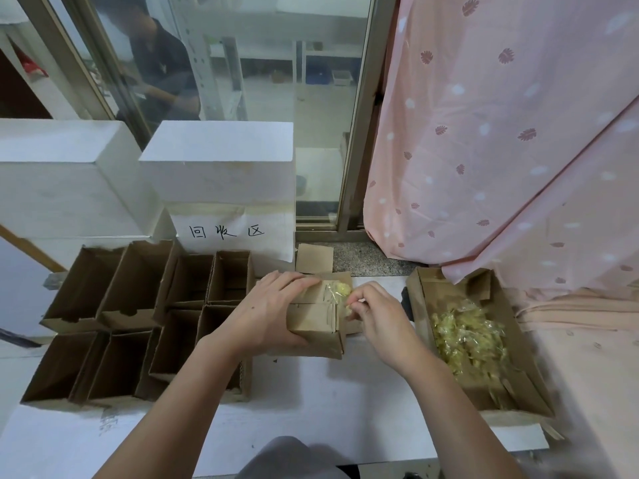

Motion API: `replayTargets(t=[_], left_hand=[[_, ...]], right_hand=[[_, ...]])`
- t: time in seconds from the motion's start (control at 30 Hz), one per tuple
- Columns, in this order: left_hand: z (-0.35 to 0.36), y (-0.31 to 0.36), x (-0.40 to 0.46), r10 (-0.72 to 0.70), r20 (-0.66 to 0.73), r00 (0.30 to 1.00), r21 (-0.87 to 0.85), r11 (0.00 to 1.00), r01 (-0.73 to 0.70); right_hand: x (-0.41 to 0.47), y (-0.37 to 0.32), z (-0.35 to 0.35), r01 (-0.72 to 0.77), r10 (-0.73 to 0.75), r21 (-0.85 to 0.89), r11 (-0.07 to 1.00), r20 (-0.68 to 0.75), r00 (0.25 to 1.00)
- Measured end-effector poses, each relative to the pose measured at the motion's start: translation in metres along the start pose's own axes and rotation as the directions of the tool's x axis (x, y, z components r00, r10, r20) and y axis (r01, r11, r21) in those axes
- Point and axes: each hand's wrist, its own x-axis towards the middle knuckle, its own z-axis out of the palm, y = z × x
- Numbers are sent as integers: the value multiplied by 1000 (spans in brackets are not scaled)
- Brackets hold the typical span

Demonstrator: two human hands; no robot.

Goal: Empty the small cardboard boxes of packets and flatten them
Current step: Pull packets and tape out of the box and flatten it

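Note:
A small brown cardboard box [316, 321] lies on its side at the middle of the white table, its opening facing right. My left hand [266, 312] grips it from the left, fingers curled over its top edge and thumb under the near side. At the opening, my right hand [375, 314] pinches clear packets of yellow pieces [340, 292] that stick out of the box. To the right, a larger open cardboard box [518, 344] holds a heap of the same yellow packets [470, 337].
Several open, empty small cardboard boxes [138, 316] stand in rows on the left of the white table [311, 409]. Behind them are white foam blocks [221, 160] and a paper sign. A pink curtain [501, 133] hangs at the right. A person sits beyond the glass.

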Motion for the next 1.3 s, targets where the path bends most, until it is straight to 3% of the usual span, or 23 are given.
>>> replayTargets(t=[0.1,0.2,0.33,0.5,0.6,1.0,1.13,1.2,1.3], left_hand=[[-1,4,2,3,8,1000,-29,1000,-3],[-2,6,2,6,21,1000,-48,999,-5],[-5,9,4,-9,55,998,-55,998,12],[-9,12,8,-14,111,994,-53,998,20],[-8,14,8,-6,148,989,-75,997,17],[7,22,6,-94,338,936,-103,985,137],[12,23,2,-62,331,942,-109,989,103],[11,24,0,-42,268,963,-143,986,83],[13,26,3,-70,153,986,-104,991,87]], right_hand=[[1,2,-1,18,-19,-38,999,-24,1000],[-2,-2,-3,20,-16,58,998,-62,998],[-9,-5,-7,8,-7,96,995,-6,1000],[-11,-4,-11,114,-114,23,993,12,993],[-9,-4,-16,92,-102,108,990,90,991],[-5,5,-9,59,-48,98,993,-111,993],[-3,2,-18,46,-45,40,998,-34,998],[-2,3,-21,146,-147,-70,987,-14,989],[-2,7,-18,175,-177,-39,984,-58,983]])
